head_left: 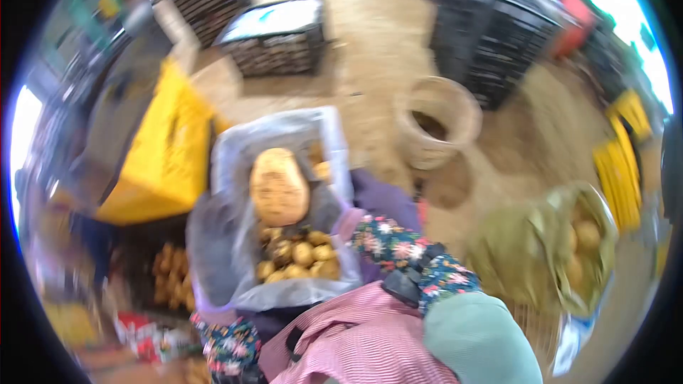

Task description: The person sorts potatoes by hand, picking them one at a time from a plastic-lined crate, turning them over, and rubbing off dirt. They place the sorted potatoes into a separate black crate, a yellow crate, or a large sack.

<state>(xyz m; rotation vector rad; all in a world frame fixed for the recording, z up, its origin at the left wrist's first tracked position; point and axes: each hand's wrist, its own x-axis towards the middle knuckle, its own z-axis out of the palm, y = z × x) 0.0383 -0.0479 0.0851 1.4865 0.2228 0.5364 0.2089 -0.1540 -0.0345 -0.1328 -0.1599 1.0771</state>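
Note:
A large oval yellow potato (279, 186) with dark specks stands out above several small potatoes (302, 252) in a container lined with a clear plastic bag (284, 297). My right hand (324, 208), in a dark grey glove, reaches in from the right and presses against the large potato's lower right side; its fingers are partly hidden and blurred. At the container's left edge, my left hand (213, 238), in a grey glove, lies against the bag. Motion blur smears its fingers, so what it grips cannot be made out.
A yellow crate (167, 146) stands to the left, with more potatoes (172, 276) below it. Ahead are black crates (281, 43) and a black crate stack (491, 28). A whitish bucket (437, 121) stands ahead right. A green sack (523, 249) of potatoes lies at right.

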